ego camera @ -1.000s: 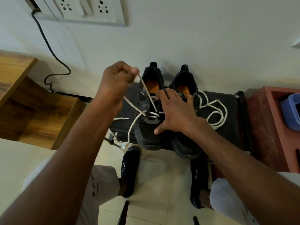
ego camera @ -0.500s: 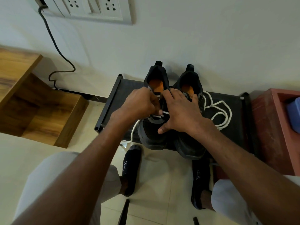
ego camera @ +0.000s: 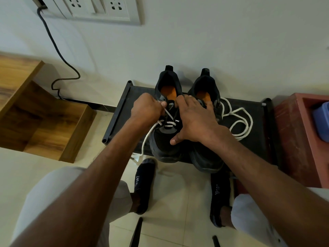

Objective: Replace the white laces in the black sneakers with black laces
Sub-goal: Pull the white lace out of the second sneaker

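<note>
Two feet in dark socks [ego camera: 144, 186] printed with pale lettering, planted on the cream floor tiles [ego camera: 178, 202] nearest the camera, toes toward a low black metal-framed stand [ego camera: 115, 111]. Light grey trouser legs [ego camera: 53, 193] at either side, both forearms reaching forward over them.

On the stand, side by side and touching, a pair of black sneakers with orange insoles, toes hanging over the near edge, heels close to the wall. Left sneaker [ego camera: 165, 139] partly laced with a white cord lace [ego camera: 169, 115] through its lower eyelets; one loose length trailing off the shoe's left side and down past the stand's near edge.

Left hand [ego camera: 147, 109] clenched at the left edge of that sneaker's opening, thumb and fingers pinching the white lace just above the tongue, the lace slanting from the pinch down to the eyelets. Right hand [ego camera: 195, 120] spread flat, fingers straight, pressing across the right flank of the left sneaker and the inner side of the right sneaker [ego camera: 206, 157], thumb pointing at the left toe.

Beside the right sneaker, loose on the stand's top, a second white lace [ego camera: 238, 120] in slack coils, well apart from both hands.

Farther out: wooden shelving [ego camera: 35, 113] at left, a reddish box [ego camera: 299, 139] holding a blue container [ego camera: 321, 120] at right, a dark cable [ego camera: 60, 56] down the pale wall from a white socket plate [ego camera: 99, 8].
</note>
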`<move>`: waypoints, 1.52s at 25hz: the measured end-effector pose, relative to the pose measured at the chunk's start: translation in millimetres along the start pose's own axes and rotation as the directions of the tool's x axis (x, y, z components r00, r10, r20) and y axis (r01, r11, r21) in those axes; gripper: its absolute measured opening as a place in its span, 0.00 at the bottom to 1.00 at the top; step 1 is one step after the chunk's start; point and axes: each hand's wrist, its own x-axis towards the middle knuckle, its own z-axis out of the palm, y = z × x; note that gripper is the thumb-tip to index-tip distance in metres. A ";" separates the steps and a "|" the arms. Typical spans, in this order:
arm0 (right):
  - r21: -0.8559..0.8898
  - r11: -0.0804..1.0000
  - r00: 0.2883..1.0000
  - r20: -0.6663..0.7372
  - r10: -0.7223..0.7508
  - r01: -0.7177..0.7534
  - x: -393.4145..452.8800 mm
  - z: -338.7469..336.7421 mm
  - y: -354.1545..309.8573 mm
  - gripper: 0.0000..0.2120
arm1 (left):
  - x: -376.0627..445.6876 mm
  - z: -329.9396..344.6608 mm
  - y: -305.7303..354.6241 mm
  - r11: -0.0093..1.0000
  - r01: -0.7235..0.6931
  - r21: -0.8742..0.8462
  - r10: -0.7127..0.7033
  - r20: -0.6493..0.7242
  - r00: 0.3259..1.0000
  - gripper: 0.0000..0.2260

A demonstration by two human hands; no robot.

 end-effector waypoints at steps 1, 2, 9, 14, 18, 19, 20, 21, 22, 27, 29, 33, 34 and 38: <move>-0.010 1.000 1.000 -0.006 -0.002 0.002 0.3 0.2 0.4 0.54 | -0.3 3.6 -0.4 1.000 0.019 0.001 -0.019 -0.017 1.000 0.14; -0.022 1.000 1.000 -0.010 -0.001 0.000 0.7 0.3 0.0 0.53 | -0.7 6.9 -0.2 0.999 0.023 0.043 -0.020 -0.047 0.999 0.14; -0.073 0.997 0.999 -0.032 0.031 -0.034 3.5 2.6 -5.3 0.55 | -4.7 15.2 2.0 0.993 0.117 0.017 -0.115 -0.091 0.989 0.13; -0.121 0.993 1.000 0.014 0.022 -0.020 1.1 -2.4 -2.7 0.48 | 5.5 -10.4 -3.5 0.887 0.192 -0.421 -0.276 -0.147 0.950 0.13; -0.098 0.995 0.996 0.091 0.009 0.000 -0.8 -7.3 -7.8 0.45 | -1.9 -19.0 -2.9 0.925 0.082 0.371 -0.079 -0.024 0.997 0.08; -0.080 0.997 0.995 0.100 0.017 -0.009 -0.8 -9.7 -9.4 0.43 | -7.2 -21.3 -0.1 0.843 0.042 0.536 -0.041 -0.015 0.999 0.07; -0.051 0.998 0.996 0.084 0.031 -0.027 -0.6 -13.0 -11.1 0.39 | -13.0 -25.3 2.4 0.769 0.040 0.638 -0.041 -0.014 0.999 0.07; -0.023 0.999 0.998 0.048 0.045 -0.044 0.0 -15.7 -13.0 0.34 | -17.7 -29.9 4.3 0.711 0.059 0.701 -0.059 -0.024 0.998 0.08; -0.020 0.999 0.999 0.001 0.050 -0.050 0.8 -17.6 -15.6 0.28 | -17.8 -34.6 4.0 0.677 0.072 0.732 -0.066 -0.036 0.997 0.10; -0.009 1.000 0.991 -0.128 0.026 -0.027 3.6 -12.4 -38.5 0.07 | -8.2 -41.8 2.0 0.797 -0.263 0.544 0.142 0.255 0.956 0.48; 0.097 0.995 0.997 -0.063 0.044 -0.038 4.3 -8.4 -39.8 0.07 | -7.6 -32.9 5.0 0.786 -0.349 0.510 0.156 0.383 0.911 0.58; 0.165 0.983 0.989 -0.110 0.097 -0.078 6.0 -5.7 -32.8 0.06 | -9.0 -6.8 -4.7 0.742 -0.382 0.551 0.185 0.380 0.906 0.56; 0.217 0.971 0.987 -0.103 0.124 -0.100 5.7 -7.6 -30.5 0.05 | -8.3 -4.9 -7.0 0.760 -0.377 0.529 0.210 0.349 0.913 0.53; 0.364 0.915 0.971 -0.096 0.221 -0.173 -3.5 -18.0 -14.9 0.03 | -5.2 -6.6 -10.5 0.809 -0.366 0.459 0.238 0.313 0.919 0.47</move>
